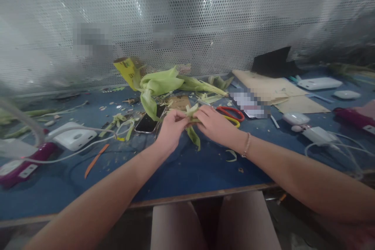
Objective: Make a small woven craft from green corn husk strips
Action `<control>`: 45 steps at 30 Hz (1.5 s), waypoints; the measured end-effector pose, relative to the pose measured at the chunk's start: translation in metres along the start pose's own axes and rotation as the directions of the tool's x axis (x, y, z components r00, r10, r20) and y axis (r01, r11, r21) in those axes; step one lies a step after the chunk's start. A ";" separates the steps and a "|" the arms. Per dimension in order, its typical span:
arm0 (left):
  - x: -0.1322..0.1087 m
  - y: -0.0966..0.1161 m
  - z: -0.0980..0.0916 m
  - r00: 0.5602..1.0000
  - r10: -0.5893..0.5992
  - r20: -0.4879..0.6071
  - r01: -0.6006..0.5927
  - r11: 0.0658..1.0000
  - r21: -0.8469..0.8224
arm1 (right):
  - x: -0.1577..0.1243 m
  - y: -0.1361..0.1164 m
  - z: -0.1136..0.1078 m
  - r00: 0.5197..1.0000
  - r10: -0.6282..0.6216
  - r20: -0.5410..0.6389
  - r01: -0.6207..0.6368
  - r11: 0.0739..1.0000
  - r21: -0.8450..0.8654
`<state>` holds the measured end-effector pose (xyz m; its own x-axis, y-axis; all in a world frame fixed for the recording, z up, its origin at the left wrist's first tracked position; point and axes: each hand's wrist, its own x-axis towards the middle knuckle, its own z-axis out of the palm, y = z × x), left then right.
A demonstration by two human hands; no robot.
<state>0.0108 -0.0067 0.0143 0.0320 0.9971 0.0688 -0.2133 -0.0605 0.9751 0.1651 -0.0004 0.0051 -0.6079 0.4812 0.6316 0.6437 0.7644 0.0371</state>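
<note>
Both my hands meet over the blue table (181, 172) and pinch the same piece of green leaf strip (193, 134). My left hand (171, 129) is closed on its left end. My right hand (213, 125), with a thin bracelet on the wrist, is closed on its right end. A loose end of the strip hangs down between them. Just behind my hands lies a pile of large green leaves (166, 84). A black phone (149, 121) lies flat to the left of my left hand.
Red-and-yellow scissors (233, 115) lie right of my right hand. Brown cardboard sheets (275, 90), white devices and cables (319, 134) fill the right side. A white device (72, 136), a magenta tool (23, 164) and an orange strip (95, 160) lie left. A perforated metal wall (187, 19) stands behind.
</note>
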 end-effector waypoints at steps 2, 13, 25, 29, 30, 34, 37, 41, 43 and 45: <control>0.001 -0.001 -0.001 1.000 0.018 0.003 -0.018 1.000 0.017 | -0.001 -0.001 0.000 1.000 0.009 -0.011 -0.008 0.999 0.043; 0.003 -0.006 -0.004 0.999 0.034 0.026 -0.037 0.996 0.083 | -0.001 0.005 0.003 0.998 0.054 -0.010 -0.053 0.996 0.066; 0.004 0.017 -0.019 0.718 0.454 0.527 -0.652 0.176 0.737 | -0.004 0.018 0.007 0.976 0.203 -0.078 -0.167 0.931 0.324; 0.009 0.009 -0.020 0.735 0.317 0.599 -0.658 0.120 0.744 | -0.005 0.019 0.010 0.989 0.147 -0.031 -0.131 0.942 0.310; 0.010 0.007 -0.020 0.753 0.293 0.590 -0.643 0.132 0.755 | -0.006 0.020 0.011 0.991 0.131 -0.012 -0.122 0.947 0.298; 0.008 0.006 -0.017 0.824 0.237 0.515 -0.563 0.231 0.793 | -0.006 0.019 0.010 0.997 0.052 0.050 -0.062 0.973 0.224; 0.007 0.008 -0.017 0.825 0.251 0.506 -0.562 0.260 0.785 | -0.006 0.018 0.007 0.997 -0.008 0.082 -0.006 0.986 0.168; 0.008 0.008 -0.019 0.803 0.233 0.549 -0.591 0.187 0.785 | -0.006 0.014 0.006 0.993 -0.048 0.110 0.035 0.992 0.119; 0.008 0.007 -0.020 0.792 0.218 0.570 -0.606 0.163 0.779 | -0.005 0.012 0.006 0.991 -0.050 0.121 0.038 0.994 0.103; 0.009 0.006 -0.020 0.787 0.218 0.577 -0.613 0.168 0.772 | -0.005 0.010 0.006 0.991 -0.045 0.128 0.033 0.995 0.095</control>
<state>-0.0101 0.0025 0.0167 0.5420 0.7452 0.3886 0.6987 -0.6564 0.2844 0.1720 0.0076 -0.0029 -0.6904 0.4975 0.5252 0.5766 0.8169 -0.0159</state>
